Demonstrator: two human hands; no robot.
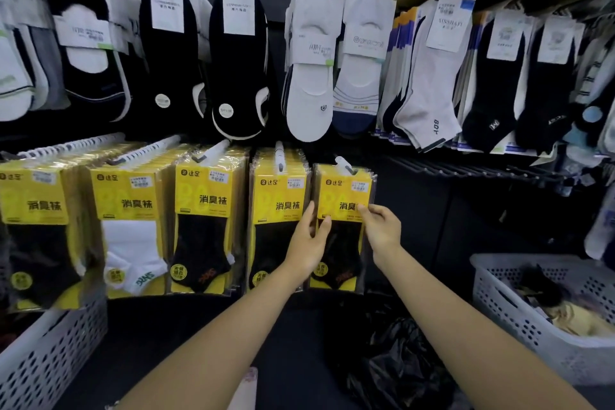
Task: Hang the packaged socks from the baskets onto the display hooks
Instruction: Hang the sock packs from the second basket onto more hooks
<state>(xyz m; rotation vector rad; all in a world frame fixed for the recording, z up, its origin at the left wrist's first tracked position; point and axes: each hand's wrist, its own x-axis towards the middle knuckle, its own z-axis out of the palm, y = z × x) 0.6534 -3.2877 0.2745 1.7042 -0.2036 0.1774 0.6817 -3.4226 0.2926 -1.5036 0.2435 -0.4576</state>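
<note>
A yellow pack of black socks hangs on the rightmost white display hook of the lower row. My left hand touches the pack's left edge, fingers mostly straight with the thumb over its front. My right hand pinches the pack's right edge at mid height. Several more yellow sock packs hang on the hooks to the left. A white basket at the right holds more packaged socks, and another white basket stands at the lower left.
Loose black and white socks on card labels fill the upper row. Bare wire hooks stick out to the right of the held pack. A crumpled black plastic bag lies on the dark floor between the baskets.
</note>
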